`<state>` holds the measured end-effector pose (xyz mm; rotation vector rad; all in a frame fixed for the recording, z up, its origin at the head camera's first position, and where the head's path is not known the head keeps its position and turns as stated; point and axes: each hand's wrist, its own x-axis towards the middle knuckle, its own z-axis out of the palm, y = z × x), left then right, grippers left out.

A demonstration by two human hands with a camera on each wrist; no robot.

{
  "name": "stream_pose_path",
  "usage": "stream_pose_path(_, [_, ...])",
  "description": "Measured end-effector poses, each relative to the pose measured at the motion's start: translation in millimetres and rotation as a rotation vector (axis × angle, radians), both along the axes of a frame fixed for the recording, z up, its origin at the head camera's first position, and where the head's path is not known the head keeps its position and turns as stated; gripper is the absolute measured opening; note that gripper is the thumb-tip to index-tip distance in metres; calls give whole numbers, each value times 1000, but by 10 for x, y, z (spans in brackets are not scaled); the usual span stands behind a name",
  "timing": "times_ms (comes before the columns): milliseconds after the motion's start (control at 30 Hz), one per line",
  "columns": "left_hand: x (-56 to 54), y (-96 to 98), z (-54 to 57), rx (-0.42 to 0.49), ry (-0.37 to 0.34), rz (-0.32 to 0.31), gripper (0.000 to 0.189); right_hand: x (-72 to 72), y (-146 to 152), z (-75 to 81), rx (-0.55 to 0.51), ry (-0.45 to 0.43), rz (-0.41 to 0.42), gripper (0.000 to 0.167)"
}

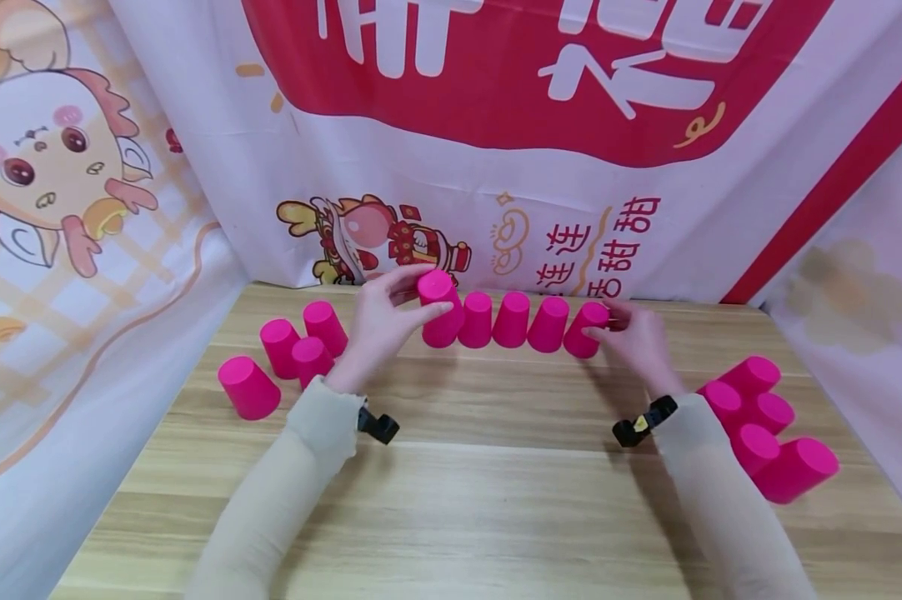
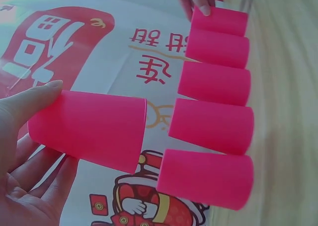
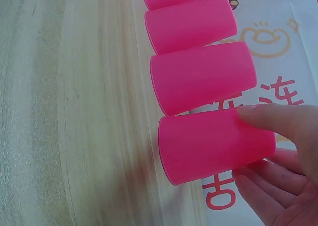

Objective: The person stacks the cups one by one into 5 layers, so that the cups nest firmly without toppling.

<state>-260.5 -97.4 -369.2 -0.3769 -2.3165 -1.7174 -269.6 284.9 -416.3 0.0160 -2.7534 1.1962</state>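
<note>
Near the back of the table stands a row of several upside-down pink cups. My left hand holds another upside-down pink cup between thumb and fingers, above the left end of the row. In the left wrist view a gap shows between this raised cup and the row's cups. At the right end, my right hand grips the last cup of the row, thumb on one side and fingers on the other. That cup stands on the table, close beside its neighbour.
Several more upside-down pink cups stand at the left, partly behind my left forearm. Another cluster of pink cups is at the right, beside my right sleeve. A printed cloth hangs just behind the row on the wooden table.
</note>
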Motion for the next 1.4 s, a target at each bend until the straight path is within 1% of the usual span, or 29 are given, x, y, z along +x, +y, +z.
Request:
stream_pose_path(100, [-122, 68, 26, 26, 37, -8, 55, 4, -5, -3, 0, 1, -6, 64])
stream_pose_path(167, [-191, 103, 44, 41, 41, -16, 56, 12, -7, 2, -13, -7, -16, 65])
stream_pose_path(267, [-288, 146, 58, 60, 28, -33, 56, 44, -5, 23, -37, -12, -28, 67])
stream_pose_path(333, [-342, 173, 64, 57, 19, -43, 56, 82, 2, 48, -40, 3, -32, 69])
stream_pose_path(500, [-457, 241, 53, 33, -6, -57, 54, 231, 49, 168, -30, 13, -27, 75])
stream_pose_path(633, [-520, 290, 33, 20, -39, -70, 54, 383, 95, 306, -35, 10, -27, 80])
stream_pose_path(733, [-558, 322, 11, 7, -49, -80, 55, 487, 152, 387, -21, 21, -37, 84])
stream_pose_path(867, [-592, 350, -24, 3, -56, -81, 56, 617, 251, 467, 2, 18, -67, 87])
stream_pose_path(1033, [-622, 365, -63, 10, -61, -70, 57, 759, 383, 554, 32, -25, -123, 91])
stream_pose_path(1100, [-630, 369, -73, 13, -62, -64, 58, 808, 445, 573, 38, -52, -143, 93])
stream_pose_path(1200, [-644, 371, -88, 16, -66, -58, 59, 871, 545, 583, 58, -76, -148, 92])
stream_pose_path(1400, [-693, 372, -95, 2, -64, -55, 61, 1004, 760, 569, 103, -81, -105, 83])
